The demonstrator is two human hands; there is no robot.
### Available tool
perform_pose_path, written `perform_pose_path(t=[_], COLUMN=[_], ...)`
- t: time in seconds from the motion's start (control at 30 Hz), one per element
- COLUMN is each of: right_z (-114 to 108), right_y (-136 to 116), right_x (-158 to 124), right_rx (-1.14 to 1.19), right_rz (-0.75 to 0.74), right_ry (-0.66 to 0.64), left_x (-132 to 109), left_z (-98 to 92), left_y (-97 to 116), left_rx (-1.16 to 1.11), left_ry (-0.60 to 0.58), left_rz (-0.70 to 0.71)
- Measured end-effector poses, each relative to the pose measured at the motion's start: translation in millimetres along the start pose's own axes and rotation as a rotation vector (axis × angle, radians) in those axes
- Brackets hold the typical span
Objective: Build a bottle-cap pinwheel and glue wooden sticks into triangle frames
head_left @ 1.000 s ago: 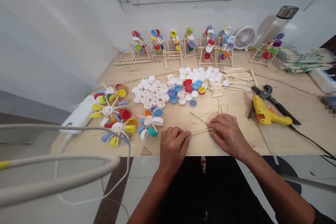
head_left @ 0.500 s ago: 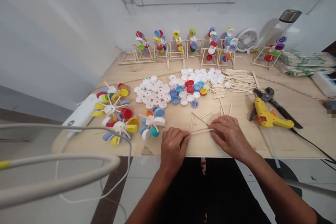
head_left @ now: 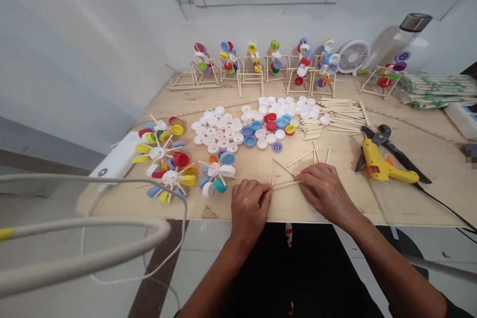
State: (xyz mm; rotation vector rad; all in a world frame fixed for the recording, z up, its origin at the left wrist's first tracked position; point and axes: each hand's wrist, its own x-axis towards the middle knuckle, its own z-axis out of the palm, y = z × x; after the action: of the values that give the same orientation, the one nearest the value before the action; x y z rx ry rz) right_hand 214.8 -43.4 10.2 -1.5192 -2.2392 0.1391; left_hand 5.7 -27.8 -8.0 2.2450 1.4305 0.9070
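A thin wooden stick [head_left: 286, 185] runs between my hands near the table's front edge. My left hand [head_left: 250, 199] pinches its left end with thumb and forefinger. The fingers of my right hand [head_left: 321, 186] close on its right end. Two more sticks, an upright one [head_left: 273, 173] and a slanting one [head_left: 283, 166], form a triangle with it; whether the corners are joined I cannot tell. Just beyond my right hand lie a loose stick [head_left: 300, 158] and two others pointing away from me.
Bottle caps [head_left: 219, 129] are heaped mid-table beside stick piles [head_left: 341, 114]. A yellow glue gun [head_left: 383, 161] and black pliers [head_left: 404, 159] lie right. Cap wheels [head_left: 169, 177] sit left, near a white power strip [head_left: 117, 159]. Finished stick frames [head_left: 249, 77] line the back. A cable [head_left: 179, 194] crosses at left.
The view has shifted slightly. Both hands stay at the stick's ends, and the stick triangle looks nearly the same.
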Motion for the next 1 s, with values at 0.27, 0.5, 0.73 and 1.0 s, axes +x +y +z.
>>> perform_pose_path(t=[0.27,0.5,0.73,1.0], right_z=[2.0,2.2,-1.3,-7.6], right_y=[2.7,4.7,3.9,2.9], right_x=[0.6,1.7,4.4,9.8], right_rx=[0.002,0.023,0.025,0.026], right_rz=[-0.015,-0.032,-0.026,-0.033], right_ry=[0.007,0.003,-0.038,-0.103], left_x=[1.2,3.4,4.4,4.0], left_z=[-2.0,-2.2,-6.5,-8.3], left_y=[4.6,4.4,1.9,0.4], left_rx=[0.032,0.054,0.032,-0.031], left_ry=[-0.051,-0.102,-0.128,-0.123], left_rz=[0.016,0.040,0.046,0.012])
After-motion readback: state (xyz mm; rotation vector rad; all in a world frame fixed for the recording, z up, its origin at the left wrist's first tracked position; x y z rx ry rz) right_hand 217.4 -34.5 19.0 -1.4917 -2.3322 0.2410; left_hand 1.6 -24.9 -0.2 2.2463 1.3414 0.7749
